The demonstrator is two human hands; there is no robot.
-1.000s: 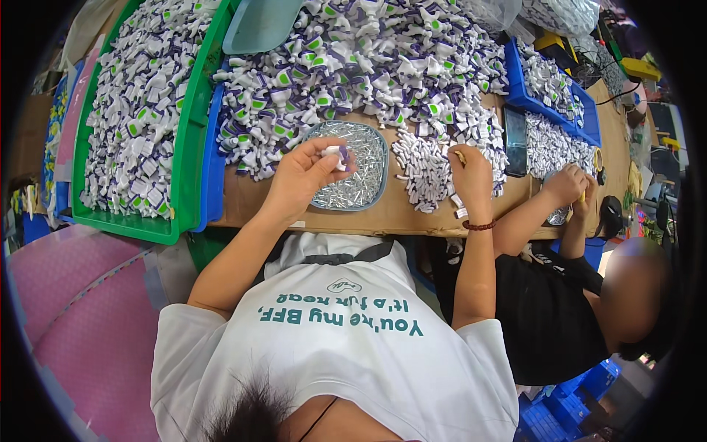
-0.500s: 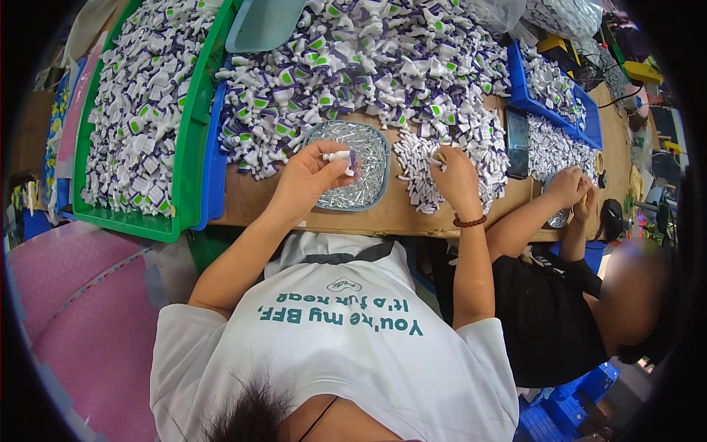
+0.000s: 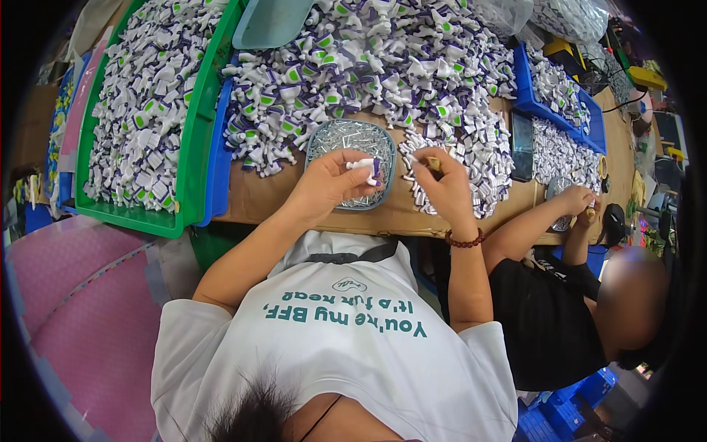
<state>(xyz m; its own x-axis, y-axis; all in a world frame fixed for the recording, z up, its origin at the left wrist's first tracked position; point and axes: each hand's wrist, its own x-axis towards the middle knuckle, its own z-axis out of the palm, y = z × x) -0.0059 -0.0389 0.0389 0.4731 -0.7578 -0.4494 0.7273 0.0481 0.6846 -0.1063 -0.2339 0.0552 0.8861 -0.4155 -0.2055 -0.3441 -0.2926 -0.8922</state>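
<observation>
My left hand [image 3: 330, 186] pinches a small white-and-purple plastic part [image 3: 372, 169] between thumb and fingers. It is above a grey-blue tray [image 3: 390, 180] that holds many thin silvery metal pins [image 3: 342, 136]. To its right, my right hand [image 3: 449, 193] has its fingers curled together, a beaded bracelet at the wrist. Something tan shows at those fingertips; whether it is a finger cover or a held piece I cannot tell. Beside and beyond this hand lies a pile of small white pieces [image 3: 486, 173]. The two hands are apart.
A heap of white, purple and green parts [image 3: 353, 74] covers the far table. A green crate [image 3: 188, 147] of similar parts stands left, a pale blue tray [image 3: 269, 26] behind. On the right are a dark flat panel [image 3: 522, 144], a blue bin [image 3: 541, 109] and a co-worker's hands [image 3: 578, 202].
My left hand has moved right with the plastic part. My right hand has drawn slightly left, off the pile of white pieces, narrowing the gap between the hands.
</observation>
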